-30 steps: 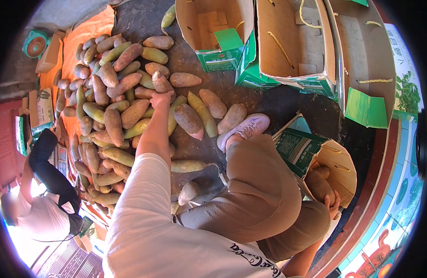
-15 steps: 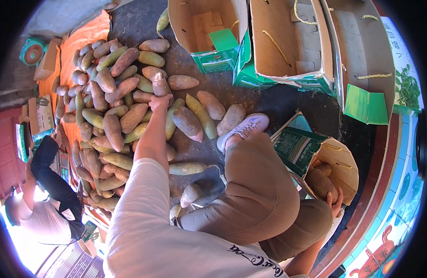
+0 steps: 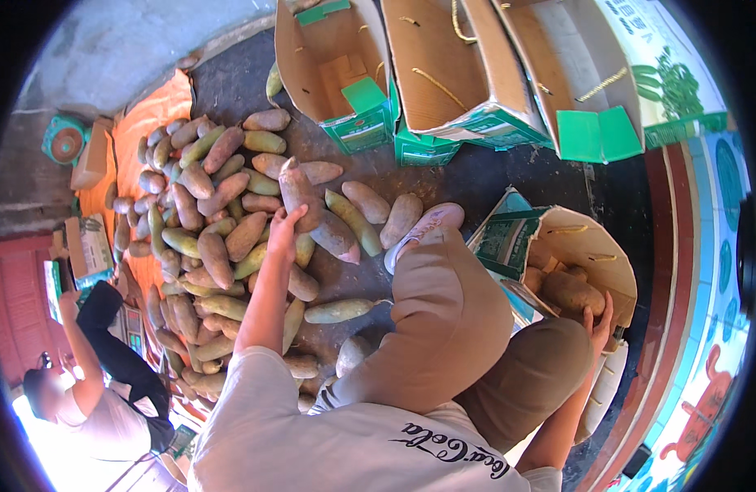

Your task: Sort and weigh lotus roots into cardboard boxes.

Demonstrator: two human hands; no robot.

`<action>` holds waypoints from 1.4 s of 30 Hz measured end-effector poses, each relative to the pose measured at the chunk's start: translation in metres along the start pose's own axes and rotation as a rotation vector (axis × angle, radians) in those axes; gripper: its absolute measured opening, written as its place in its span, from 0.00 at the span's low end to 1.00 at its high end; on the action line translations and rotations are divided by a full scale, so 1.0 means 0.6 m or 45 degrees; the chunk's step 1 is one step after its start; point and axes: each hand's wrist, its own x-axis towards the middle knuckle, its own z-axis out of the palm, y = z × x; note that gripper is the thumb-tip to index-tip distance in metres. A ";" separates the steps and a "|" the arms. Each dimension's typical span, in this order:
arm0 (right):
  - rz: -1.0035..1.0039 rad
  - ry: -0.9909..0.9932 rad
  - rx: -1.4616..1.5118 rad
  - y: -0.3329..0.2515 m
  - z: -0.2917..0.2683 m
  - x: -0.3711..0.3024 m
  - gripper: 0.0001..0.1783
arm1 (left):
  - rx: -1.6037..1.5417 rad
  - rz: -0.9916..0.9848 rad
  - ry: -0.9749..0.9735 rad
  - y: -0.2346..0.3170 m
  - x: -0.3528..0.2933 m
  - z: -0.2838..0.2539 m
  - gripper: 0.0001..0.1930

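My left hand (image 3: 287,229) is closed around a thick brownish-pink root vegetable (image 3: 299,193), held upright above the edge of a large pile. The pile (image 3: 222,238) mixes brown and green oblong vegetables of the same shape. At the right, my right hand (image 3: 597,324) curls over the near rim of a tilted green cardboard box (image 3: 499,239). Its fingers lie against a brown vegetable (image 3: 573,293) inside; more vegetables sit behind that one. My knee hides part of my right forearm.
Open cardboard boxes (image 3: 439,90) with rope handles stand along the far side. An orange sheet (image 3: 140,131) lies under the pile. A green round-faced scale (image 3: 65,139) stands far left. Another person (image 3: 99,402) is at lower left. A tiled, painted wall (image 3: 706,328) runs along the right.
My left hand has lifted the root vegetable off the pile and brought it slightly nearer to me. My right hand stays at the box. The whole view has shifted somewhat.
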 end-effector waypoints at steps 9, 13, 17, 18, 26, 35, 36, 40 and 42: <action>0.002 0.175 0.284 0.038 0.009 0.000 0.28 | -0.388 0.011 -0.614 0.131 -0.201 0.071 0.25; 0.040 0.302 0.579 -0.092 -0.037 -0.037 0.22 | -0.357 0.141 -0.782 0.175 -0.275 0.120 0.28; -0.203 0.047 0.842 -0.271 -0.071 -0.112 0.16 | -0.157 0.361 -1.023 0.223 -0.377 0.166 0.35; -0.310 -0.135 1.022 -0.300 -0.067 -0.130 0.19 | -0.072 0.399 -1.139 0.239 -0.421 0.181 0.35; 0.081 -0.148 2.135 -0.268 -0.099 -0.278 0.41 | 0.673 0.852 -1.801 0.153 -0.640 0.349 0.32; 0.905 0.920 2.222 0.081 -0.117 -0.584 0.33 | 0.836 0.565 -2.067 0.118 -0.676 0.369 0.22; 1.036 1.044 2.207 0.116 -0.103 -0.626 0.34 | 0.841 0.552 -1.983 0.125 -0.667 0.365 0.20; 1.585 1.479 2.134 0.253 0.010 -0.810 0.32 | 0.862 0.735 -1.790 0.140 -0.628 0.354 0.14; 1.860 1.552 2.045 0.263 0.045 -0.877 0.30 | 0.740 0.794 -1.633 0.145 -0.581 0.348 0.07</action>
